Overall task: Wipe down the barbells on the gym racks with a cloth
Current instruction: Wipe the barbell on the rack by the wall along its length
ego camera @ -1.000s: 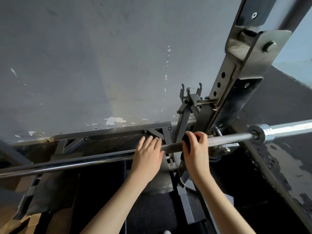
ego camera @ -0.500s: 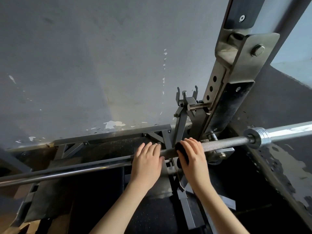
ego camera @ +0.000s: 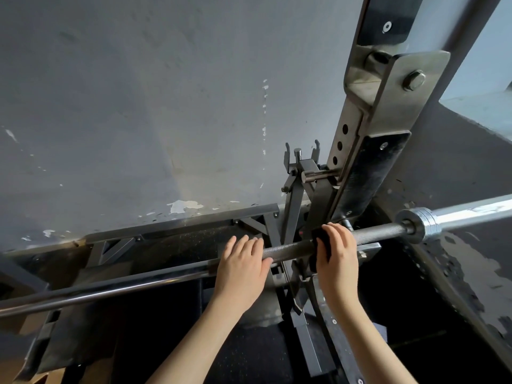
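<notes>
Two hands on bar (ego camera: 288, 249) | left hand (ego camera: 241, 270) spread flat, likely steadying | right hand (ego camera: 336, 261) curls cloth (ego camera: 321, 242) round it, wiping.

Steel barbell (ego camera: 291, 249) lying across rack; black cloth (ego camera: 321, 242) wrapped around knurled shaft.

A grey wall (ego camera: 138, 106) with flaking paint meets a dark rubber floor (ego camera: 448, 176), worn in pale patches at right. Brown cardboard (ego camera: 11, 368) lies lower left.
</notes>
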Tool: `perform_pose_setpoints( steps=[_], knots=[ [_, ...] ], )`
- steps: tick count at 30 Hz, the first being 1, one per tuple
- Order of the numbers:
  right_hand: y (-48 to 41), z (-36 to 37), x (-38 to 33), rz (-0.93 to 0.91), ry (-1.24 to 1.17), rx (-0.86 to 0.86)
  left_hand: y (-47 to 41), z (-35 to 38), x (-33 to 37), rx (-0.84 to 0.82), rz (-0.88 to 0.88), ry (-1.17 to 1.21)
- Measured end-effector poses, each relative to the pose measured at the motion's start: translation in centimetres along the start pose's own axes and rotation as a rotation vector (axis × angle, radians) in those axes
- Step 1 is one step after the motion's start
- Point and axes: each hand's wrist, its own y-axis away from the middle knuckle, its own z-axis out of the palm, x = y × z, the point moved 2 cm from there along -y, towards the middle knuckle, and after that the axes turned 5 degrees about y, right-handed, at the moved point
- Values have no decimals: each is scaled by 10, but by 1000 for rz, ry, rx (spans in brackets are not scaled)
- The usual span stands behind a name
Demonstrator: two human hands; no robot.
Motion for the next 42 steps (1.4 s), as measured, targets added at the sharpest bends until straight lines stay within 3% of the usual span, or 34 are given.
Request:
perform_pose_setpoints(
  steps=[2, 6, 11, 17, 22, 27, 33, 38, 42],
  knots=[
    [9, 7, -15, 15, -27, 26, -5, 0, 8, -8, 20, -25],
    [17, 9, -20, -145, -46, -93, -11, 5, 15, 5, 42, -20],
    [-1, -1, 3, 90, 8, 33, -11, 8, 13, 77, 53, -50],
    [11, 4, -10, -106, -7, -81, -12, 10, 11, 98, 66, -62],
    [-1, 2, 1, 118, 6, 65, -15, 8, 11, 104, 59, -53],
    [13, 8, -20, -96, -37, -88, -19, 9, 9, 123, 60, -57],
    [-12, -3, 4, 137, 23, 42, -23, 9, 7, 143, 65, -78],
    [7, 2, -15, -89, 14, -90, -21, 13, 8, 155, 67, -65],
    [-14, -11, 14, 84, 41, -8, -18, 12, 8, 174, 74, -75]
  ],
)
